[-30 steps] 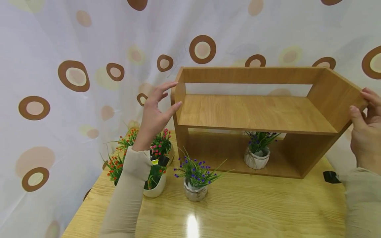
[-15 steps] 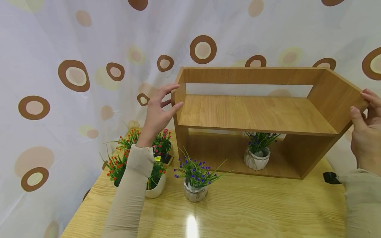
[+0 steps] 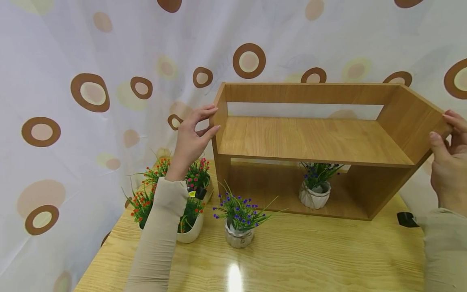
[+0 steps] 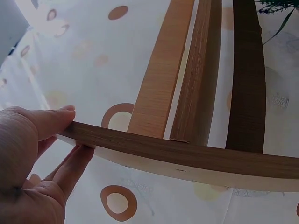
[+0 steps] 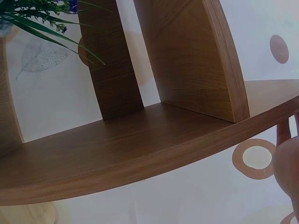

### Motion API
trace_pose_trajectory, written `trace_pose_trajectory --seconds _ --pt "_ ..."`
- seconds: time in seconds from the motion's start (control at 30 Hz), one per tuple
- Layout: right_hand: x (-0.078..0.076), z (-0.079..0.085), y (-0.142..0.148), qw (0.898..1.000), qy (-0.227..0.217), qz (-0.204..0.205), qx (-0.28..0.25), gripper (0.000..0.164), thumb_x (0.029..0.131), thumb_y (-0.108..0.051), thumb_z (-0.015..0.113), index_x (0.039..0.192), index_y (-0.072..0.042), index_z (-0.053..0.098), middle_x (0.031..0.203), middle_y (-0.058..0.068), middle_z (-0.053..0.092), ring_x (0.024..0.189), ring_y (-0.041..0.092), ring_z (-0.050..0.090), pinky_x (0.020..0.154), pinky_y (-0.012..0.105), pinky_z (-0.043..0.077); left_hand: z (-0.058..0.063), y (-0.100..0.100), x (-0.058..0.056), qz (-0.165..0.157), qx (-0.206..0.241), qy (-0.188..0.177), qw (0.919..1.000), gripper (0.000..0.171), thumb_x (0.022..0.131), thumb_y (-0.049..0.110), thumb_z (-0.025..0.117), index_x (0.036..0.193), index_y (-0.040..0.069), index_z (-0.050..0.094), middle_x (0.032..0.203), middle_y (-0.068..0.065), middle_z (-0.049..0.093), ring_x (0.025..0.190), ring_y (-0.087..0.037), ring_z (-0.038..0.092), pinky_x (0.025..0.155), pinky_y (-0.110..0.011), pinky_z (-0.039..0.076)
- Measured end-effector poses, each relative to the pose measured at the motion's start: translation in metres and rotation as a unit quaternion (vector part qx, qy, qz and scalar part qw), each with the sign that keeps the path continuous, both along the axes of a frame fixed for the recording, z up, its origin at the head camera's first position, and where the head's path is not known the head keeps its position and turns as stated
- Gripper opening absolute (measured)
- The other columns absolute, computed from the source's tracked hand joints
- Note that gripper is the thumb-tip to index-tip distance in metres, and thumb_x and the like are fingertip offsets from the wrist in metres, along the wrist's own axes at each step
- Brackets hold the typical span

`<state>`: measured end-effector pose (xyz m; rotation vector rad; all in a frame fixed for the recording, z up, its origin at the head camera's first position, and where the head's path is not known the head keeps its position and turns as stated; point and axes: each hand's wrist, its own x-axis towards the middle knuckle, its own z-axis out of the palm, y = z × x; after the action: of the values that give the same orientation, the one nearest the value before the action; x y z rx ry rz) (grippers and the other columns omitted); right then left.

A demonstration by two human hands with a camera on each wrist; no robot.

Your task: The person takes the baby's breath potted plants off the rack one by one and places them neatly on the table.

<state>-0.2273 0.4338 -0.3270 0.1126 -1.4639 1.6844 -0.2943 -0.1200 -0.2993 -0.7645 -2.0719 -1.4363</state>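
A two-tier wooden shelf stands on the table. My left hand pinches the front edge of its left side panel; in the left wrist view the thumb lies on one face and the fingers on the other. At the opposite end, my right hand holds the right side panel between thumb and fingers. In the right wrist view only part of that hand shows at the edge. On the lower tier sits a white pot with purple flowers.
Another purple-flowered pot stands in front of the shelf's left end. Several pots with red and pink flowers cluster at the left, partly behind my left forearm. A small black object lies by my right sleeve. A patterned curtain hangs behind.
My left hand has come from just beside the left side panel, fingers apart, to pinching its edge. My right hand keeps its hold. The shelf looks unmoved.
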Motion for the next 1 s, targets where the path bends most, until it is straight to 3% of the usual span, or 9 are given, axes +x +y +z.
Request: trace_pose_trajectory --seconds 0.33,0.47,0.63,0.77,1.0 --pt "-0.002 -0.002 0.001 1.0 0.001 -0.01 0.012 0.046 0.098 0.018 0.05 0.134 -0.005 0.065 0.153 0.004 0.051 0.148 0.021 0.036 0.127 0.021 0.022 -0.001 0.003 0.001 0.011 0.012 -0.006 0.9998 0.04 0.095 0.004 0.075 0.134 0.005 0.067 0.148 -0.007 0.057 0.129 -0.026 0.061 0.094 -0.046 0.061" --pt "-0.002 -0.002 0.001 1.0 0.004 -0.01 0.019 0.046 0.097 0.018 0.05 0.134 -0.005 0.064 0.153 0.006 0.05 0.148 0.021 0.037 0.126 0.02 0.023 0.005 0.008 0.011 0.015 0.014 -0.01 0.9997 0.04 0.095 -0.001 0.072 0.134 0.0 0.065 0.147 -0.014 0.056 0.129 -0.032 0.061 0.096 -0.049 0.06" --pt "0.0 -0.002 0.003 0.996 -0.017 -0.046 0.073 0.047 0.099 0.016 0.048 0.138 -0.008 0.061 0.154 0.005 0.048 0.147 0.021 0.038 0.126 0.021 0.024 0.017 0.012 0.028 0.013 0.012 -0.014 0.9998 0.038 0.095 -0.004 0.07 0.133 -0.003 0.065 0.146 -0.017 0.056 0.129 -0.034 0.06 0.096 -0.05 0.06" --pt "0.001 -0.001 0.002 0.992 -0.037 -0.068 0.095 0.049 0.101 0.014 0.047 0.141 -0.01 0.06 0.155 0.002 0.047 0.147 0.019 0.038 0.127 0.022 0.022 0.018 0.013 0.03 0.011 0.012 -0.016 0.9997 0.038 0.096 -0.003 0.07 0.134 -0.003 0.065 0.146 -0.016 0.056 0.13 -0.033 0.06 0.097 -0.05 0.059" --pt "0.002 0.002 -0.004 0.998 -0.023 -0.041 0.041 0.049 0.099 0.018 0.046 0.137 -0.008 0.063 0.153 0.003 0.05 0.147 0.02 0.038 0.125 0.02 0.021 0.016 0.012 0.027 0.01 0.016 -0.016 0.9997 0.038 0.096 -0.003 0.07 0.134 -0.003 0.064 0.147 -0.016 0.056 0.13 -0.034 0.06 0.097 -0.05 0.059"
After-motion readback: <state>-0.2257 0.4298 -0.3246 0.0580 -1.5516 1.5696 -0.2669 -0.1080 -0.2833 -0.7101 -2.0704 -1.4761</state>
